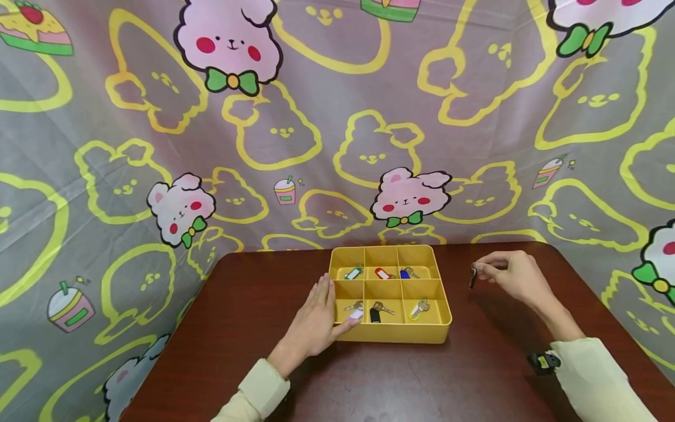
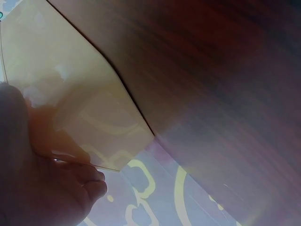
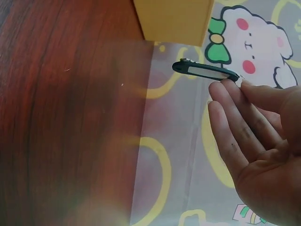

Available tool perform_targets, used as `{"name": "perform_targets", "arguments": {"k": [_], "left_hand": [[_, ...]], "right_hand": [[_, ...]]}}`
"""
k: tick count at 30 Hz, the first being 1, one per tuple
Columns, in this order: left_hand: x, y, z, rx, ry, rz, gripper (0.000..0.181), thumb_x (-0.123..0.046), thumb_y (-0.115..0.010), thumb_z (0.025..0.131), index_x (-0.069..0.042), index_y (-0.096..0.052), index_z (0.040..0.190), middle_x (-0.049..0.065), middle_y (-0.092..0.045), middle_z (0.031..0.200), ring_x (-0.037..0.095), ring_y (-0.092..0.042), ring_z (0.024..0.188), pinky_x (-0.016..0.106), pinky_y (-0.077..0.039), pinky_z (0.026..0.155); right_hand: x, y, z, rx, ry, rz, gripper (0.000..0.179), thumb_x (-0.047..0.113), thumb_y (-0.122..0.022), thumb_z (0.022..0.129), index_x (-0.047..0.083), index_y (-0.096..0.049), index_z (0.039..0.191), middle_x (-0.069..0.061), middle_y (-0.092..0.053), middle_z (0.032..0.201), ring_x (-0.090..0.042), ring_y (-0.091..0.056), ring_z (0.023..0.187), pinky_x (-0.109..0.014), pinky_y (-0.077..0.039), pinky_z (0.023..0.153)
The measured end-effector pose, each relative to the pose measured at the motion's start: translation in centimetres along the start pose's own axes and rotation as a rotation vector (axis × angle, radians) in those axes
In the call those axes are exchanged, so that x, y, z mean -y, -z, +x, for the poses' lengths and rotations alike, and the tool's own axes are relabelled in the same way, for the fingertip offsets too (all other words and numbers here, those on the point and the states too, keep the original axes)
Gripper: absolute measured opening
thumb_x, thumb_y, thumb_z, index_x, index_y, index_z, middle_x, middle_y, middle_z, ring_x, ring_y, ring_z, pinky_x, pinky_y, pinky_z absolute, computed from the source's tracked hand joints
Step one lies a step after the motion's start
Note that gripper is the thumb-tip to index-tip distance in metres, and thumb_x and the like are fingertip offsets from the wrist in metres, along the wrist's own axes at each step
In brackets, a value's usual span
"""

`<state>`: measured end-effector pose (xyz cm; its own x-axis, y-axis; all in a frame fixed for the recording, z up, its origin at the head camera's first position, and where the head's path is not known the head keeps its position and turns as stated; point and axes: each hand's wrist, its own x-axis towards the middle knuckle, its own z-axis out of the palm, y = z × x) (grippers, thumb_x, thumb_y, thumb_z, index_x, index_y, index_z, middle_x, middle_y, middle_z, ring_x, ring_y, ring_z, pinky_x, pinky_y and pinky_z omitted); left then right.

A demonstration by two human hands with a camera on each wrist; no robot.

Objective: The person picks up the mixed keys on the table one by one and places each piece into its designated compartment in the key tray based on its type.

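A yellow divided box (image 1: 395, 334) sits on the table, keys with coloured tags lying in its compartments. My left hand (image 1: 311, 319) rests on the box's left side, fingers straight along the rim and thumb over the front left corner. To the right of the box, my right hand (image 1: 519, 278) pinches a dark key tag (image 3: 204, 71) with a pale label between thumb and fingertips, held above the table. At the back are the green tag (image 1: 353, 273), red tag (image 1: 382, 273) and blue tag (image 1: 404, 274). White (image 1: 356, 313), black (image 1: 375, 316) and yellow tags (image 1: 416, 310) are in front.
The brown table (image 1: 237, 328) extends around the box on both sides and in front. A patterned cloth (image 1: 316, 146) with cartoon rabbits hangs behind the table and along its sides.
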<state>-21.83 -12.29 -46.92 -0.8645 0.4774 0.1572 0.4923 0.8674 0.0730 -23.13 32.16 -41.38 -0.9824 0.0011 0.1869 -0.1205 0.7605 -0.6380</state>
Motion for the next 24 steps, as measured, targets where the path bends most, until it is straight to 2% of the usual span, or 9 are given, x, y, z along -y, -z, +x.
{"name": "perform_targets", "arguments": {"k": [8, 16, 24], "left_hand": [[0.1, -0.1, 0.0, -0.009, -0.004, 0.007, 0.109, -0.079, -0.034, 0.1, 0.011, -0.027, 0.161, 0.03, -0.013, 0.173, 0.041, -0.022, 0.163, 0.049, -0.027, 0.133], [0.0, -0.1, 0.2, -0.024, -0.012, 0.006, 0.109, -0.079, -0.032, 0.101, 0.011, -0.027, 0.161, 0.03, -0.014, 0.173, 0.042, -0.023, 0.162, 0.049, -0.027, 0.133], [0.1, -0.1, 0.2, -0.019, -0.01, 0.004, 0.108, -0.078, -0.034, 0.101, 0.011, -0.027, 0.161, 0.03, -0.013, 0.173, 0.04, -0.021, 0.163, 0.049, -0.027, 0.133]], "right_hand": [[0.7, 0.8, -0.3, -0.022, 0.017, 0.042, 0.024, 0.024, -0.071, 0.102, 0.003, -0.081, 0.108, -0.01, -0.083, 0.088, -0.007, -0.075, 0.072, -0.022, -0.059, 0.063], [1.3, 1.2, -0.3, -0.032, 0.038, 0.105, 0.025, 0.02, -0.069, 0.103, 0.0, -0.08, 0.113, -0.016, -0.083, 0.095, 0.001, -0.075, 0.072, -0.019, -0.06, 0.065], [2.2, 1.3, -0.4, -0.061, 0.036, 0.108, 0.028, 0.023, -0.07, 0.102, 0.0, -0.08, 0.115, -0.018, -0.082, 0.1, -0.009, -0.079, 0.075, -0.019, -0.06, 0.066]]}}
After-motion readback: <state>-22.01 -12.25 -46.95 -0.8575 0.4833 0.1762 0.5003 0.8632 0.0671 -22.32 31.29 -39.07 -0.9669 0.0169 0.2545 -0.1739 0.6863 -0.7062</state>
